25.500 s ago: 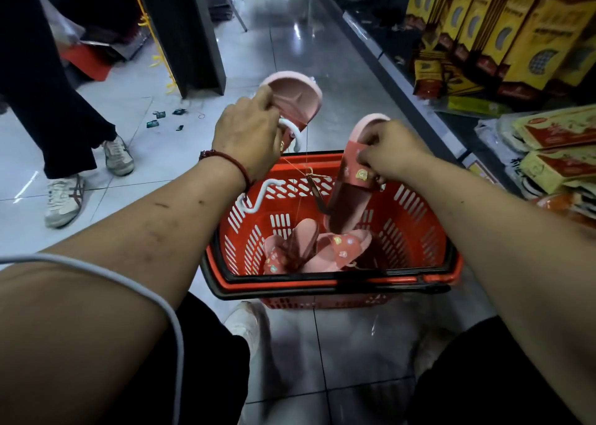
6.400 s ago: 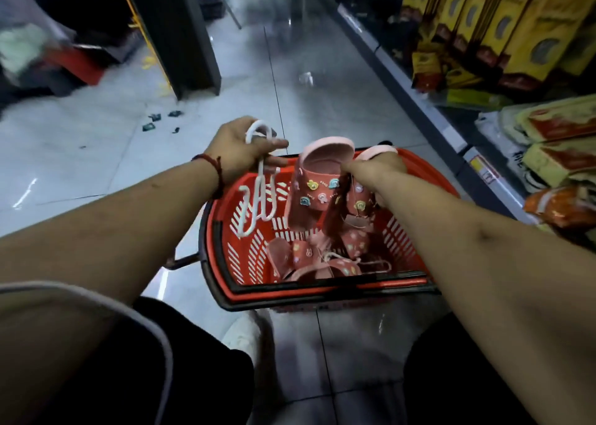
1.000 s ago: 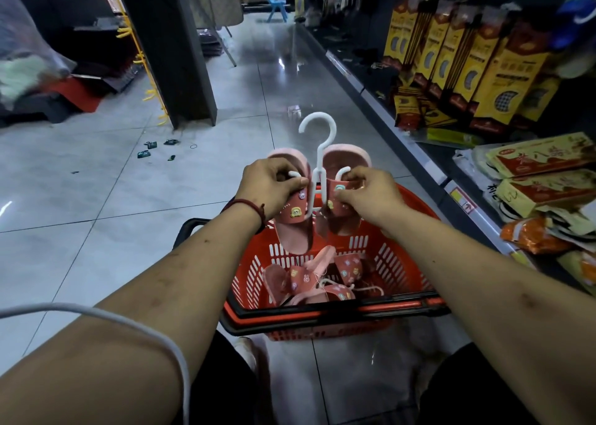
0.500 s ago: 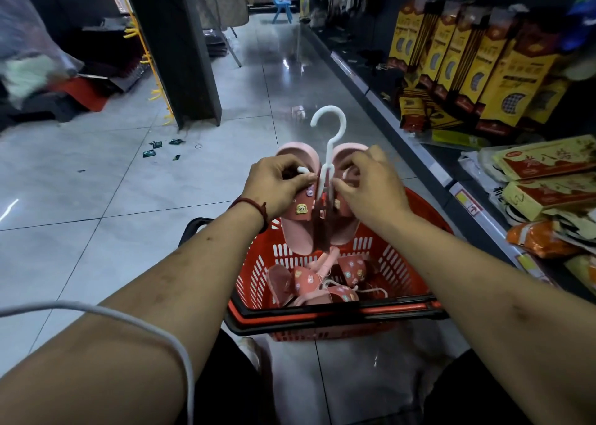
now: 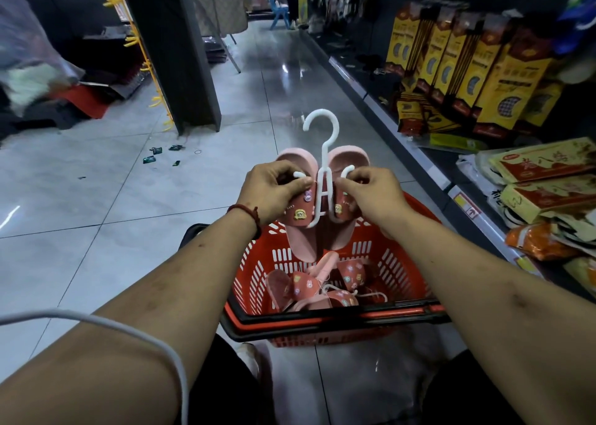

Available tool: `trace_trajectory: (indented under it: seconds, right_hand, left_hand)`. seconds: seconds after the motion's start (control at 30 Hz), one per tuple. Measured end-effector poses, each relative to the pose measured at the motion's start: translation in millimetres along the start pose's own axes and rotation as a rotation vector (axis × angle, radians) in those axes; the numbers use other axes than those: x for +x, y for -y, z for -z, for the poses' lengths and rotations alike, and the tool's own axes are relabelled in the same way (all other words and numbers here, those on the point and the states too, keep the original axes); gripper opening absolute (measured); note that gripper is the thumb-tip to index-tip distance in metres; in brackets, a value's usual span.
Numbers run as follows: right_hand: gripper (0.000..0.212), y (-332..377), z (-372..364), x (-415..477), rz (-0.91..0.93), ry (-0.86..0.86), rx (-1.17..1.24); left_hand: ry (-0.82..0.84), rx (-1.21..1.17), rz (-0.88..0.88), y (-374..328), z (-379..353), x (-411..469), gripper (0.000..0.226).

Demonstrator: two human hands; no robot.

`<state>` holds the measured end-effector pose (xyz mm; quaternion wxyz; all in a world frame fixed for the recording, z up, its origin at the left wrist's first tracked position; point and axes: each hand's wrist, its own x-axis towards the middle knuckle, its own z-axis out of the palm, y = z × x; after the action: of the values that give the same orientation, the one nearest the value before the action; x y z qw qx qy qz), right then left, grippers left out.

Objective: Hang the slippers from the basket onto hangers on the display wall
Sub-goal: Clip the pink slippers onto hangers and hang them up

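Squarely, hanger (image 5: 323,195) pinched between left hand (image 5: 274,189), right hand (image 5: 371,193)

left hand (image 5: 271,189) + right hand (image 5: 374,195) grip slippers (image 5: 298,213) | on hanger (image 5: 323,136) | above basket (image 5: 404,265)

Hanger (image 5: 324,153) holding pair of slippers (image 5: 298,211) above basket (image 5: 335,319), loose slippers (image 5: 306,290) inside basket, shelves (image 5: 388,119) right of basket

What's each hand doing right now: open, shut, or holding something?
Left hand: grips the left pink rubber slipper against the white plastic hanger.
Right hand: pinches the right pink rubber slipper on the same hanger.
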<state>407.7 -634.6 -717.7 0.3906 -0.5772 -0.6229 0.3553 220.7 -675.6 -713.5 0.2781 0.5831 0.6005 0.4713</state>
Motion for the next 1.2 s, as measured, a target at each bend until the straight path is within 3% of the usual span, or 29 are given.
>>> trace_trajectory:
  seconds: [0.17,0.37,0.6,0.83,1.0,1.2]
  right_hand:
    - [0.009,1,5,-3,-0.082,0.008,0.153]
    - [0.012,10,8,-8,-0.073,-0.087,0.109]
    - [0.005,37,41,-28,-0.076,-0.041,0.162]
    - [0.008,81,112,-56,-0.023,-0.036,0.350]
    - [0.013,101,173,-84,-0.014,-0.134,0.359]
    - [0.009,92,263,-124,-0.068,-0.350,0.350]
  left_hand:
    - [-0.060,0.003,0.094,-4,-3,-1,0.015]
    - [-0.121,0.345,0.025,-9,-9,1,0.022]
    - [-0.135,0.343,-0.045,-46,-9,-9,0.019]
    - [-0.064,0.270,-0.204,-129,-1,-15,0.009]
    - [0.011,0.250,-0.270,-195,-18,-26,0.015]
    - [0.129,0.257,-0.379,-267,-88,-38,0.018]
